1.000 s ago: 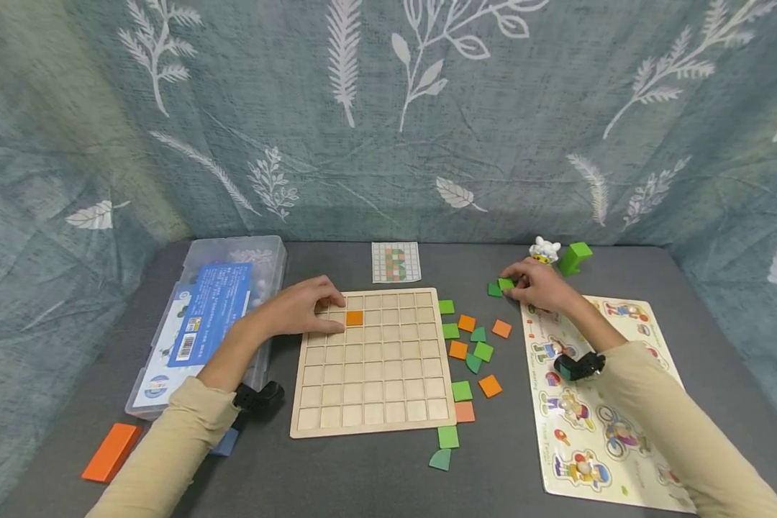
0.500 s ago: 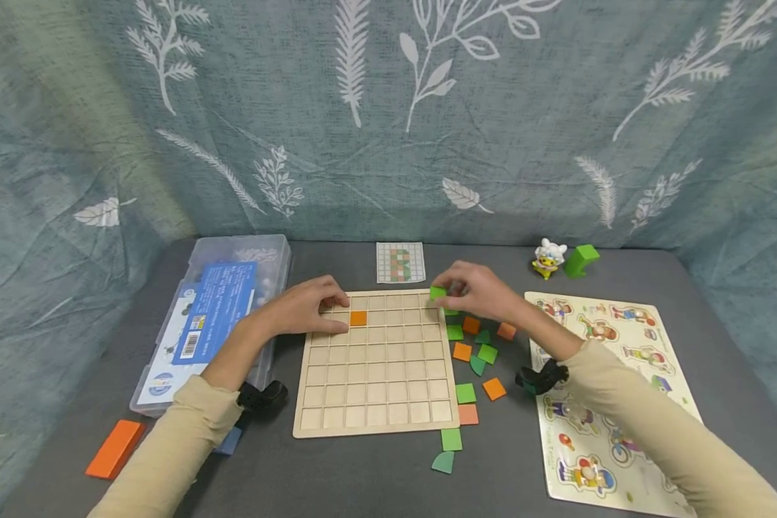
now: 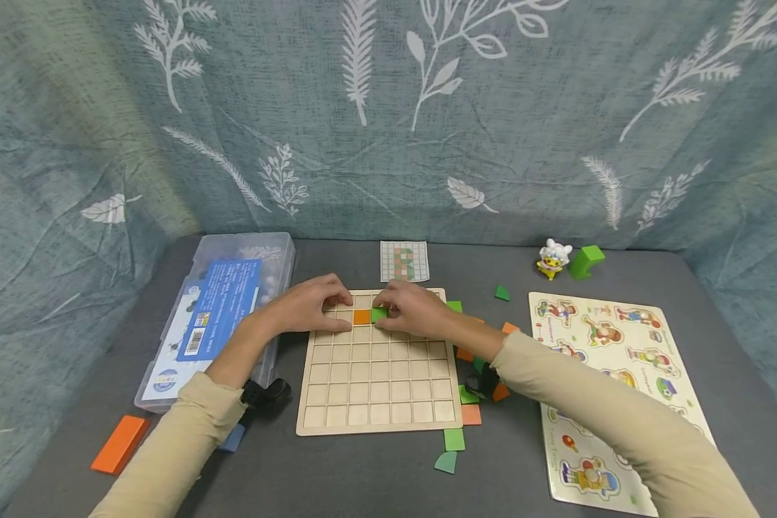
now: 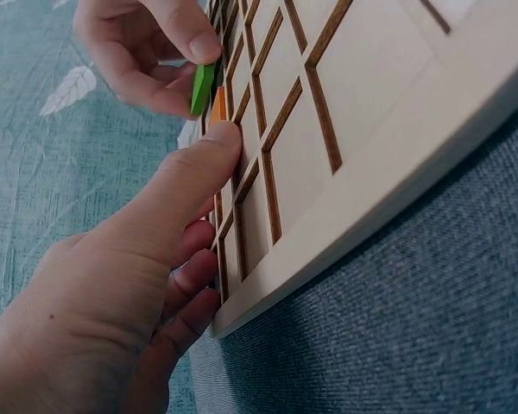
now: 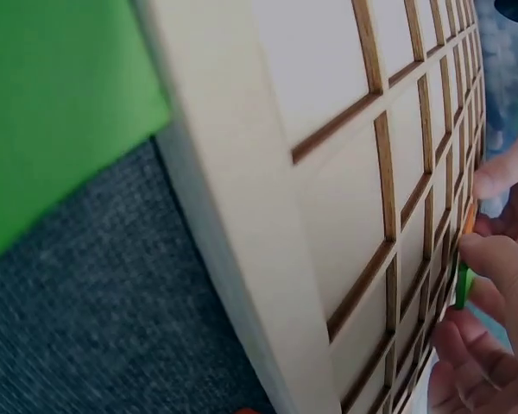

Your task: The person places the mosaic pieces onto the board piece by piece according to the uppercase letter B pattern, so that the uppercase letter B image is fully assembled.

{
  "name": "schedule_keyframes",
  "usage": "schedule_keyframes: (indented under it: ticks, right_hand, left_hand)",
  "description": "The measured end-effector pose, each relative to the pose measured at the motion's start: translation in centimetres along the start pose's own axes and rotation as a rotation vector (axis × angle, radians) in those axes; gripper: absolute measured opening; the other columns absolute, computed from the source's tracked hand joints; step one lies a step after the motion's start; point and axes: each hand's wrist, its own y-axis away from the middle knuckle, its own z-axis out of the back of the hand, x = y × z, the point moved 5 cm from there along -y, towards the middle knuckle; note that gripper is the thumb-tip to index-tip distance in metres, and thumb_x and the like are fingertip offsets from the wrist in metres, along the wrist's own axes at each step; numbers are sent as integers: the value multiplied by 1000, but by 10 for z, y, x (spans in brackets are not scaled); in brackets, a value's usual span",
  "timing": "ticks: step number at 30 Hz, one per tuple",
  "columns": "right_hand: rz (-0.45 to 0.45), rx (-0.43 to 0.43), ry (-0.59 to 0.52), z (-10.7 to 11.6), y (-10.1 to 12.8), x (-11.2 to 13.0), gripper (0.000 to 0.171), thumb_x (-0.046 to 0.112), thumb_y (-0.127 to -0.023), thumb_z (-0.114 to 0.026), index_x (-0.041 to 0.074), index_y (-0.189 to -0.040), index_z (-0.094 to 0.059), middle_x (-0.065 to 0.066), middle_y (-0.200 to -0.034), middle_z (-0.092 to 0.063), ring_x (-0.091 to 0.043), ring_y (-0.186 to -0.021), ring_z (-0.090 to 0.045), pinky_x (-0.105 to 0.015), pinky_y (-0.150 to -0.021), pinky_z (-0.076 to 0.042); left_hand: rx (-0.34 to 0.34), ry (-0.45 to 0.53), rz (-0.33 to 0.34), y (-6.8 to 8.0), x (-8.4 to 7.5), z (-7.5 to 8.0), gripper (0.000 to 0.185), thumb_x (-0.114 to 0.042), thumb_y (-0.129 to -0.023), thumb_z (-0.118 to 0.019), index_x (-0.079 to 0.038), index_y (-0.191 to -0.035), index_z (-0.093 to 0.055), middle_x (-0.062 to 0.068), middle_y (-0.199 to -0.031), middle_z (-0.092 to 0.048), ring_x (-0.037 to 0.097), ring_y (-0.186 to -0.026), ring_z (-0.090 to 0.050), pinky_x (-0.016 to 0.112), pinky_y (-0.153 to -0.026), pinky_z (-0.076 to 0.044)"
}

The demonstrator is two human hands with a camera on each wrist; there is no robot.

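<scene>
A wooden grid board [image 3: 382,373] lies on the dark table. One orange square tile [image 3: 362,316] sits in a cell near its far side. My right hand [image 3: 421,311] pinches a green square tile [image 3: 378,314] just right of the orange one. In the left wrist view this green tile [image 4: 202,90] is tilted on edge between thumb and fingers. My left hand [image 3: 311,306] rests at the board's far left part, holding nothing. Its thumb [image 4: 198,164] touches the grid close to the orange tile, with the other fingers partly hidden behind it.
Loose green and orange tiles [image 3: 454,439] lie along the board's right side, some under my right forearm. A patterned grid card [image 3: 404,261] lies behind the board. A plastic case [image 3: 216,316] stands left, a picture puzzle board [image 3: 583,367] right. A small figurine [image 3: 552,259] stands behind.
My right hand has picked up a green square tile at the right and carried it left over the board, beside the orange tile. The left hand has stayed in place.
</scene>
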Motion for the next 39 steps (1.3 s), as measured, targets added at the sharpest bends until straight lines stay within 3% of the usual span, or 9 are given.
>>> schedule_keyframes:
  ticks: [27,33,39]
  right_hand:
    - [-78,-23,-61,-6,4,-5,30,25,-88,-73,9,-112,-69,-8,-100,-60,-17,-86,-53,-26,-75,-45]
    - [-115,-73,-94,7,32,-23,42,27,-87,-73,6,-122,-65,-12,-108,-59,-23,-95,-55,-35,-80,-47]
    - [-255,-188,-74,43,80,-72,45,23,-87,-73,1,-125,-62,-17,-105,-56,-28,-92,-56,-41,-77,-47]
  left_hand:
    - [-13,1,-2,-1,-1,0,36,-39,-83,-76,-16,-109,-68,1,-104,-58,15,-93,-56,37,-86,-48]
    - [5,22,9,0,-2,-1,37,-39,-83,-76,-16,-111,-68,2,-105,-57,15,-93,-54,37,-87,-47]
    - [0,10,10,1,-1,2,37,-38,-84,-76,-15,-111,-67,2,-105,-57,15,-92,-53,37,-86,-47]
